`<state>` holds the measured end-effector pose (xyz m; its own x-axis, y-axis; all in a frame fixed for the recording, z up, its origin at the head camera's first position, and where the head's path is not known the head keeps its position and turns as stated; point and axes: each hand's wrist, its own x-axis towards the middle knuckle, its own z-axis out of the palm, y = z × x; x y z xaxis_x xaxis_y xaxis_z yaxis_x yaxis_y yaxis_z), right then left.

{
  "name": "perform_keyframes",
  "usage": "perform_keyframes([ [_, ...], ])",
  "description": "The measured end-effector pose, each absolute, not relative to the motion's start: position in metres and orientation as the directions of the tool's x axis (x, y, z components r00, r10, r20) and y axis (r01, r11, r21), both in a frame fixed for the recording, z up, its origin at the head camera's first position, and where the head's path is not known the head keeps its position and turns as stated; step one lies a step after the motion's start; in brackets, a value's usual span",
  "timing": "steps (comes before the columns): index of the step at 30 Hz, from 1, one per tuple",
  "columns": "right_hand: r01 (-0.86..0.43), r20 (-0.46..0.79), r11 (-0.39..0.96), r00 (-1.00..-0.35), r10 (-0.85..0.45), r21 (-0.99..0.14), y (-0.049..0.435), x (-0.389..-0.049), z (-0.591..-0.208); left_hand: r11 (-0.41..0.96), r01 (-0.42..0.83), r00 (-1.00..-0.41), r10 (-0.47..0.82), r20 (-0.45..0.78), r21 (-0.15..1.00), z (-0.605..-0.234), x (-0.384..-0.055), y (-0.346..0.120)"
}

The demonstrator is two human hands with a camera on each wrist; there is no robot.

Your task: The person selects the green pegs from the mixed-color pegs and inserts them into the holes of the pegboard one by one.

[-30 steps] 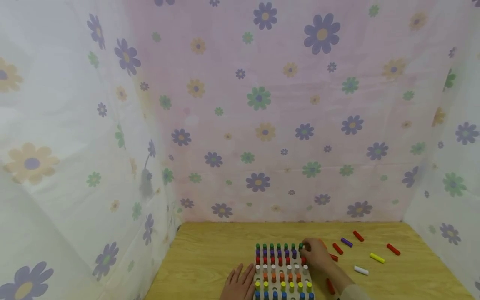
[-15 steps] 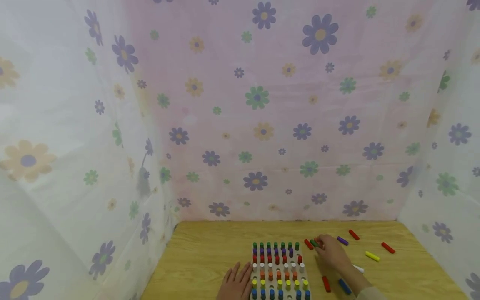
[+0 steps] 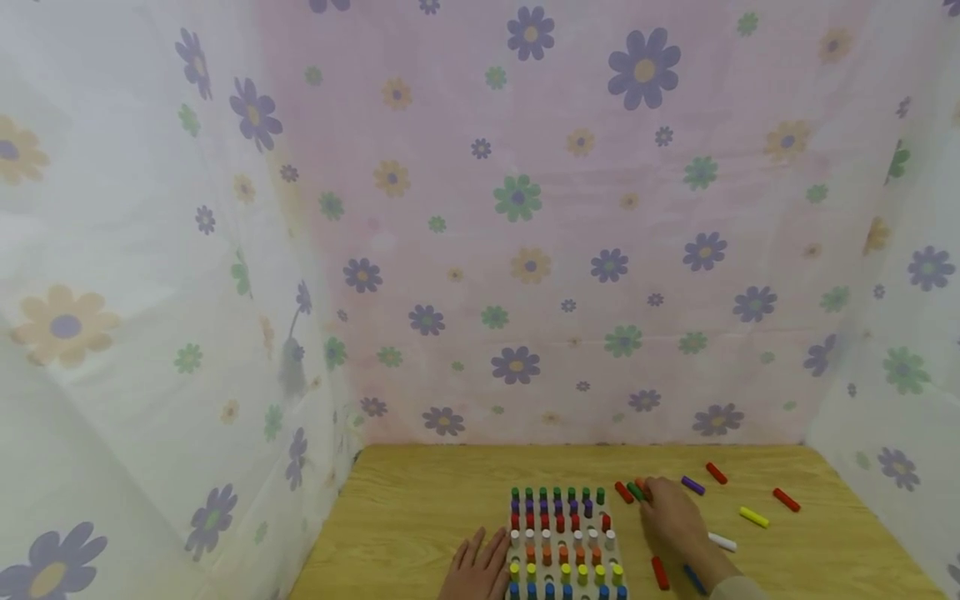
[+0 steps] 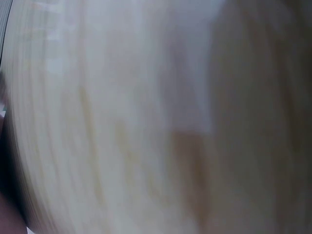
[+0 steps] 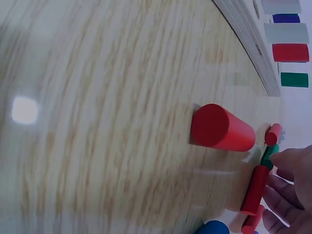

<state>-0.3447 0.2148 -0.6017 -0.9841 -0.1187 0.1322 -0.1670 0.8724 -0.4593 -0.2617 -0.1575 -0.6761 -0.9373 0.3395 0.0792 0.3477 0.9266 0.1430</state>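
A wooden pegboard (image 3: 536, 543) carries rows of upright green, purple, red, white, orange, yellow and blue pegs. My left hand (image 3: 474, 568) lies with extended fingers against its left edge. To the right of the board, my right hand (image 3: 671, 515) reaches down among loose pegs, its fingertips at an orange peg (image 3: 641, 483). Beside that lie a green peg (image 3: 636, 492) and a red peg (image 3: 624, 492). In the right wrist view, the thumb is at the green peg (image 5: 269, 155) and bent fingers hover by a red peg (image 5: 255, 191). Whether they pinch anything is unclear.
More loose pegs lie at right: purple (image 3: 693, 485), yellow (image 3: 753, 517), white (image 3: 722, 542), several red and a blue peg (image 3: 695, 578) partly under the forearm. A flowered cloth (image 3: 480, 250) encloses the wooden table (image 3: 420, 492). The left wrist view is a blurred pale surface.
My right hand has left the green peg at the board's back right corner and moved right to the loose pegs. That green peg stands in the board. The left hand stays put.
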Motion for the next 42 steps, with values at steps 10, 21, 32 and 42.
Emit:
perform_keyframes([
  [10,-0.156,0.139,0.890,-0.985,-0.106,-0.427,0.214,-0.348,-0.605,0.930,0.344,-0.938,0.334,0.091,0.131,-0.674,-0.259,-0.156],
  [21,-0.130,0.129,0.917,-0.988,-0.088,-0.377,0.210,-0.349,-0.606,0.932,0.337,-0.941,0.327,0.090,0.133,-0.671,-0.258,-0.155],
  [32,-0.142,0.177,0.922,-0.981,-0.082,-0.360,0.215,-0.345,-0.603,0.930,0.341,-0.939,0.333,0.084,0.135,-0.671,-0.258,-0.154],
  [42,-0.115,0.145,0.800,-0.989,-0.035,-0.589,0.221,-0.335,-0.586,0.932,0.350,-0.933,0.337,0.128,0.093,-0.672,-0.257,-0.155],
])
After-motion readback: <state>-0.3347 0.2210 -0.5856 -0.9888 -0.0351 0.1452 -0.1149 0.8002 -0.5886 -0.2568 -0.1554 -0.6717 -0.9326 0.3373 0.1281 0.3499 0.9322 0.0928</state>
